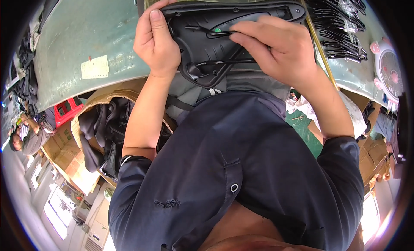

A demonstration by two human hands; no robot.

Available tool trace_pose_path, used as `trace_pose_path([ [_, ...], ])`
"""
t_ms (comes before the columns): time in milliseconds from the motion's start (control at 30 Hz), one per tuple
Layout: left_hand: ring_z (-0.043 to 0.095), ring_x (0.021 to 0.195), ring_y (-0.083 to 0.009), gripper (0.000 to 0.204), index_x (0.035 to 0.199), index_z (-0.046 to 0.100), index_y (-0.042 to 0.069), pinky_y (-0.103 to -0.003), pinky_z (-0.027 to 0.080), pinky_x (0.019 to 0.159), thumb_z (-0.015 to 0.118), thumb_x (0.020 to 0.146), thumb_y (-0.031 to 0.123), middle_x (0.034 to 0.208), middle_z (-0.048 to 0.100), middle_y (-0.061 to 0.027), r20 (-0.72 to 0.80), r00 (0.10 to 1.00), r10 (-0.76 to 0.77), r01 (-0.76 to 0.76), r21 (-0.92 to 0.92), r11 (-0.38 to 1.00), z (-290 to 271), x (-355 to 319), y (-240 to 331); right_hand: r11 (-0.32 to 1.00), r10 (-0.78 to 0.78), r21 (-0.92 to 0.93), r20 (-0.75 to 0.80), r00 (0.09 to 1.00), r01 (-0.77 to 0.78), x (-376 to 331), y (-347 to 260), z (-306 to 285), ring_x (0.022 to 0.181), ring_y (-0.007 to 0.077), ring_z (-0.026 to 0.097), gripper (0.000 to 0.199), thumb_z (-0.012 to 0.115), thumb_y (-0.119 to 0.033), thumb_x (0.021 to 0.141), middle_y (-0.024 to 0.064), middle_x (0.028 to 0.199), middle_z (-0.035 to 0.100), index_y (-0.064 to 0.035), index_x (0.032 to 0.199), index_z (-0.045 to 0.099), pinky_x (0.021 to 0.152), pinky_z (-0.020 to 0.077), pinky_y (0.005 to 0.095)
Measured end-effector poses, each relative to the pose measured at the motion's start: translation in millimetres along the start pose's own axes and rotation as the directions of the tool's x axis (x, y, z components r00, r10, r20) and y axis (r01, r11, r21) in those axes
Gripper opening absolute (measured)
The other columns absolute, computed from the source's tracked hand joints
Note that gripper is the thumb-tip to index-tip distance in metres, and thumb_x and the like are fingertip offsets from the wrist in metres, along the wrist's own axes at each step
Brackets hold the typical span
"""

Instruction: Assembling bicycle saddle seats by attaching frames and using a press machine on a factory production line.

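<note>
A black bicycle saddle [196, 48] lies underside up at the table's near edge, its wide end to the left and its narrow nose to the right. My left hand [158, 41] is closed on the wide end, thumb over the rim. Across the underside runs a bent black metal saddle rail [222, 61]. My right hand [276, 46] pinches one arm of that rail between thumb and fingers, above the saddle's middle. Whether the rail's ends are seated in the saddle I cannot tell. A small green mark shows beside the pinched arm.
Bundled black metal rails [340, 26] lie on the right, beyond a yellowish strip [321, 48]. A pink and white fan [390, 69] stands at far right. A cardboard box [82, 126] of black saddles and a red stool [67, 110] are left below the green table [108, 39]. Another person [34, 134] is far left.
</note>
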State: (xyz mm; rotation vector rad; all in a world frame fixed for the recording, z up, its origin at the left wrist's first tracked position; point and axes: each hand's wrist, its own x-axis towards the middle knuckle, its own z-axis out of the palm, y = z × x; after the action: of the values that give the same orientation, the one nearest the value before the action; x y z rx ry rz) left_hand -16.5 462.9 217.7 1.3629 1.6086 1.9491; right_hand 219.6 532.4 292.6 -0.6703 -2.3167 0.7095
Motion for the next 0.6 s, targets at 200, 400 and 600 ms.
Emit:
trace_pose_path([
  [200, 0.068, 0.1, -0.0137, 0.029, 0.119, 0.073, -0.007, -0.027, 0.054, 0.094, 0.051, 0.116, 0.011, 0.114, 0.079, -0.0112, 0.026, 1.0, -0.007, 0.009, -0.071, 0.997, 5, 4, 1, 0.991, -0.136, 0.002, -0.014, 0.991, 0.136, 28, -1, 8, 0.06, 0.0257, 0.062, 0.011, 0.086, -0.013, 0.088, 0.0064, 0.071, 0.064, -0.0082, 0.097, 0.081, 0.055, 0.0475, 0.0369],
  [400, 0.07, 0.103, -0.0192, 0.027, 0.121, 0.072, -0.006, -0.032, 0.055, 0.096, 0.053, 0.114, 0.011, 0.116, 0.078, -0.0133, 0.07, 0.997, 0.019, -0.024, 0.071, 0.997, -2, 1, 4, 0.966, -0.257, 0.031, 0.007, 0.967, 0.256, 45, 12, 10, 0.066, 0.0269, 0.068, 0.012, 0.086, -0.016, 0.088, 0.0067, 0.077, 0.071, -0.0084, 0.096, 0.082, 0.058, 0.0521, 0.0374],
  [600, 0.069, 0.11, -0.0431, 0.055, 0.128, 0.072, 0.004, -0.046, 0.057, 0.098, 0.09, 0.076, 0.009, 0.129, 0.068, -0.0248, 0.499, 0.725, 0.475, -0.627, 0.193, 0.754, -16, 29, 20, 0.94, -0.34, 0.045, 0.055, 0.939, 0.337, 54, 38, -15, 0.087, 0.0327, 0.074, 0.03, 0.086, -0.034, 0.085, 0.009, 0.096, 0.077, -0.0113, 0.104, 0.079, 0.075, 0.0592, 0.0438],
])
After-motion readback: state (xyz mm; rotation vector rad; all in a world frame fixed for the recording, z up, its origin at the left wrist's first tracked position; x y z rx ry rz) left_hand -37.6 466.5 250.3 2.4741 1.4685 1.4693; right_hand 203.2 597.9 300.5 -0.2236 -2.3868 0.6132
